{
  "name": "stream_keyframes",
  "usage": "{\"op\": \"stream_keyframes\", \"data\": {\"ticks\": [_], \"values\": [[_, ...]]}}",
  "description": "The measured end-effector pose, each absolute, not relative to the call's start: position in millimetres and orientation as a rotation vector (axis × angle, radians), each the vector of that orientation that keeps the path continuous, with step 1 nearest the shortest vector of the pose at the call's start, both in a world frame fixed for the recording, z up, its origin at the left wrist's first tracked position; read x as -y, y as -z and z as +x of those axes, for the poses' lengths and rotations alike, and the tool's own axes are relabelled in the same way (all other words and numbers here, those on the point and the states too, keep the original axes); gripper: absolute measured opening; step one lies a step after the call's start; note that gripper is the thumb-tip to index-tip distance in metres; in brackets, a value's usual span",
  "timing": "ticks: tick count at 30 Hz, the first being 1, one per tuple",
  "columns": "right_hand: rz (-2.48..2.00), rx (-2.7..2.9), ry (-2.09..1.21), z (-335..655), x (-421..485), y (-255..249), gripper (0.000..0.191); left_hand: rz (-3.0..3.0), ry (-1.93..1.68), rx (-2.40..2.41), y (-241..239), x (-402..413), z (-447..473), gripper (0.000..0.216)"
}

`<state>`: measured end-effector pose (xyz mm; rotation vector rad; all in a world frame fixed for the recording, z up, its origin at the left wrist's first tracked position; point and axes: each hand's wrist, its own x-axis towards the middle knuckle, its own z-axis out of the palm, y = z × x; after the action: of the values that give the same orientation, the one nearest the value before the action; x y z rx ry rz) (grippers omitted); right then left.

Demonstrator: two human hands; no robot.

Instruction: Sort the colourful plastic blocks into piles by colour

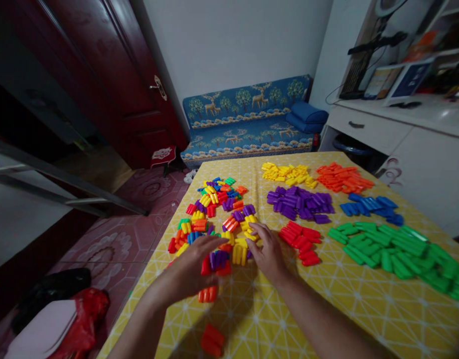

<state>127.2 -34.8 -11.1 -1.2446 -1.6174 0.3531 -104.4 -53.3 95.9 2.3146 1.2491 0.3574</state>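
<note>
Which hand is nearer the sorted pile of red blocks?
The right hand. It lies just left of the red pile, fingers on yellow blocks in the mixed heap. The left hand is farther left, over the heap's near edge.

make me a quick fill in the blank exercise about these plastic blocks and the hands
1. Both hands, the left hand and the right hand, rest on the ____ pile of blocks.
2. The sorted pile nearest the right hand is ____.
3. The largest sorted pile is ____.
4. The table is covered by a ____ cloth.

Missing words: mixed; red; green; yellow
</note>
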Motion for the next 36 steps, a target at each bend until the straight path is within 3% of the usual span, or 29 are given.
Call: {"op": "stream_keyframes", "data": {"ticks": [2, 5, 16, 24, 26, 29, 33, 36], "values": [[-1.269, 1.616, -0.277, 128, 33, 12, 0.037, 2.488, -0.176, -1.162, -91, 83, -116, 0.096], [-1.342, 1.61, -0.197, 128, 29, 16, 0.045, 2.654, -0.062, -1.14, -68, 115, -122, 0.114], [-1.512, 1.745, -0.121, 127, 27, 22, 0.059, 2.842, -0.281, -1.391, -8, 74, -86, 0.072], [-1.472, 1.77, -0.137, 130, 24, 24, 0.06, 2.655, -0.408, -1.525, -28, 11, -52, 0.059], [-1.473, 1.759, -0.13, 129, 24, 25, 0.059, 2.572, -0.572, -1.494, -43, 9, -67, 0.055], [-1.491, 1.763, -0.12, 128, 24, 25, 0.058, 2.268, -1.02, -1.847, -52, 19, -116, 0.042], [-1.546, 1.789, -0.112, 128, 24, 22, 0.058, 1.731, -1.17, -2.283, -24, 38, -187, 0.057], [-1.576, 1.818, -0.1, 127, 25, 20, 0.06, 1.6, -1.129, -2.172, 5, 45, -200, 0.061]]}}
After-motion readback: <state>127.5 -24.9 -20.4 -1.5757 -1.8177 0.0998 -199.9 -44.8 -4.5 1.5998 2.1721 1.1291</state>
